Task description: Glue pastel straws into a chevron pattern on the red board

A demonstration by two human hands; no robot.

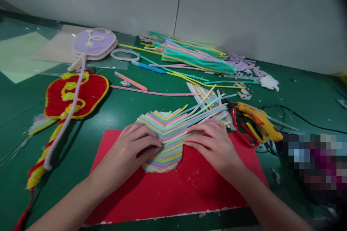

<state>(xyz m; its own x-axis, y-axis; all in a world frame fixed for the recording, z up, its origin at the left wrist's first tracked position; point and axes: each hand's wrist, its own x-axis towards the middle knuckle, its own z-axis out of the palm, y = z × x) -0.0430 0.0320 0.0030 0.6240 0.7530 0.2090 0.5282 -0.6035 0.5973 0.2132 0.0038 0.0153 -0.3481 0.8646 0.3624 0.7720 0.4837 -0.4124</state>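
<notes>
A pastel piece made of pipe cleaners [168, 155], bent into V-shaped stripes, lies on a red board [217, 191]. Its lower edge is rounded, and long loose ends stick out at the upper right. My left hand [138, 143] rests over the piece's left side, fingers curled and their tips pressed together on the stripes near the middle. At the right edge my right hand [214, 142] pinches a pipe cleaner [187, 134] between thumb and fingers. Beyond the right hand lies a fan of striped pipe cleaners [208, 97], partly covered by the loose ends.
Right of the board lie a yellow glue gun [256, 119] with a black cord and red-handled scissors [244, 133]. Behind are a pipe cleaner bundle [195, 56] and purple scraps [241, 64]. On the left are a red-and-yellow fan [59, 97] and a purple one [94, 43].
</notes>
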